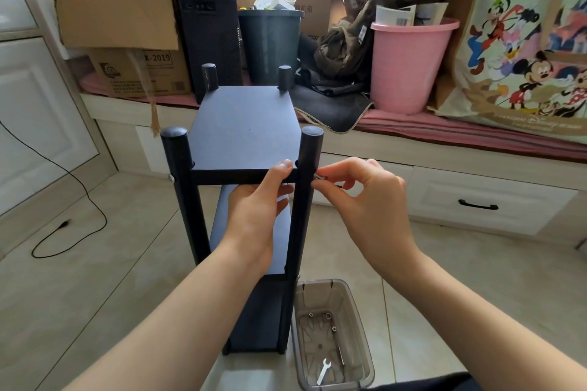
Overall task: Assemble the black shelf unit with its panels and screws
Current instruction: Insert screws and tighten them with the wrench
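Single head-worn view, forward and down, close over the shelf unit (pixel 246 149).

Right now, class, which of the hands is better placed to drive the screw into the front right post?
Probably the right hand: it already pinches the screw against the front right post. The left hand grips the top panel, steadying it.

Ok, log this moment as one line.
step: screw into near-right black post | left hand: grips black top panel edge | right hand: pinches small silver screw at post
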`<state>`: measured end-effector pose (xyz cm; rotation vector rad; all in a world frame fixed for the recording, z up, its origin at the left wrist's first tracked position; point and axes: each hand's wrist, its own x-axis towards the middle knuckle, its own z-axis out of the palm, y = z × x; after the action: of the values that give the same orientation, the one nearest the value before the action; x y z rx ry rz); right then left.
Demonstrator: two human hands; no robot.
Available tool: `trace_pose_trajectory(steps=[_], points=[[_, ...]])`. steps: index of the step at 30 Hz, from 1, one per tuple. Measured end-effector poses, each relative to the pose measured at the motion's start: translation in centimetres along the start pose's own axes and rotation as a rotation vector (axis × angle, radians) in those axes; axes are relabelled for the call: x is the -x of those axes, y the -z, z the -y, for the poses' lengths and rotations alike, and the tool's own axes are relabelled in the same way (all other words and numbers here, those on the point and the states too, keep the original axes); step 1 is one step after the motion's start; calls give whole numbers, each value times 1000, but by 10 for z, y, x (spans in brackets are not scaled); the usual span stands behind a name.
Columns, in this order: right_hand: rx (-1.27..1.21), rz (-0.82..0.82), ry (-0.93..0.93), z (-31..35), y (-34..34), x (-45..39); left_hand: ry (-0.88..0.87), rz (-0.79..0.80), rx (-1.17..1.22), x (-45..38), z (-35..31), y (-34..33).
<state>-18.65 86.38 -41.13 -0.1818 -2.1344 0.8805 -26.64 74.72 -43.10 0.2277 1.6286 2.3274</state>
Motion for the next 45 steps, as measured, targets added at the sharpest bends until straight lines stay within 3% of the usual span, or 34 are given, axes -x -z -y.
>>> trace_pose_trajectory(steps=[5, 9, 14, 24, 45], points=[[-146, -7, -95, 0, 3, -1, -6, 17, -7, -1, 1, 1], [135, -23, 80, 3, 0, 1, -9, 16, -10, -1, 1, 2], [-135, 39, -118, 3, 5, -3, -10, 23, -4, 0, 0, 1], [163, 50, 31, 2, 4, 2, -16, 11, -8, 0, 0, 1], [90, -7, -39, 7, -1, 2, -32, 9, 22, -3, 3, 2]])
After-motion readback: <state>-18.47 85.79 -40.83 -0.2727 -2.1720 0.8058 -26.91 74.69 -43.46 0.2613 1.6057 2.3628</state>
